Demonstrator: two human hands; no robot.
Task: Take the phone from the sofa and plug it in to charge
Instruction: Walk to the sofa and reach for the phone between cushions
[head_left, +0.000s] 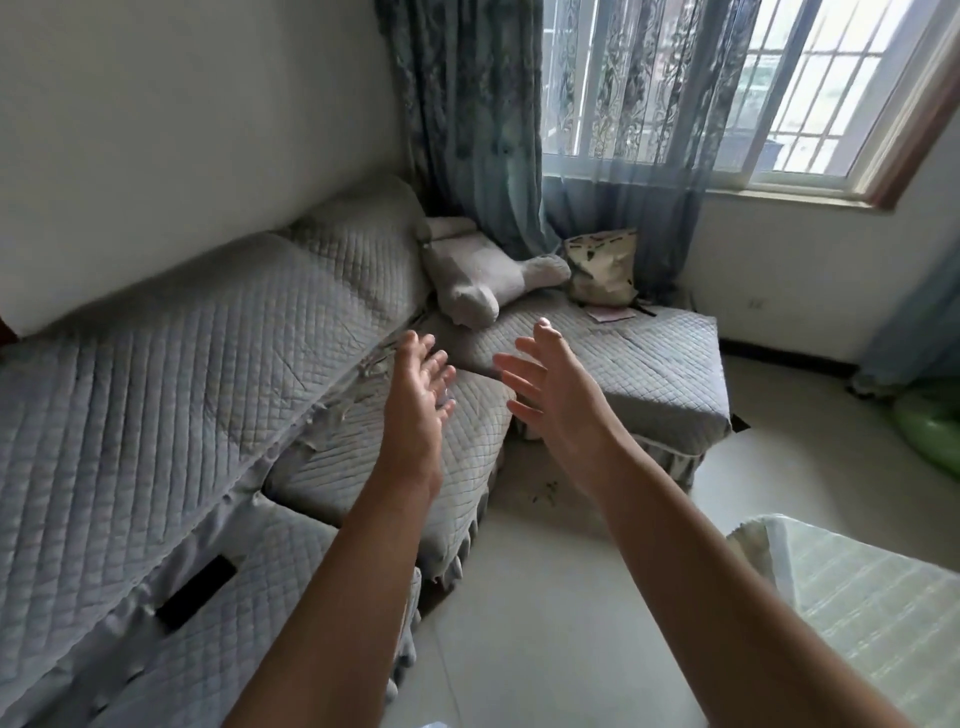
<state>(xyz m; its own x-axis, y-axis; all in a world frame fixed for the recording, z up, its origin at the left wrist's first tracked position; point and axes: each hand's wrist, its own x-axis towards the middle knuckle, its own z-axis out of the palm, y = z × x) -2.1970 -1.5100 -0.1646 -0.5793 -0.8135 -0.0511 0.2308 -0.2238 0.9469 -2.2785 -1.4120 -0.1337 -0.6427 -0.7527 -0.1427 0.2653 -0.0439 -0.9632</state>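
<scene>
Evidently, the phone (196, 592), lying slantwise on the sofa (156, 395), is left untouched well below-left of the nearer, splayed, empty left hand (421, 384).

Head-height view down over sofa (156, 415)

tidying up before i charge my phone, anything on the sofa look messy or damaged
Yes. The quilted sofa cover has a frayed, ragged edge along the gap behind the middle seat. A stuffed toy lies tipped over in the corner. The phone lies flat, nothing odd.
</scene>
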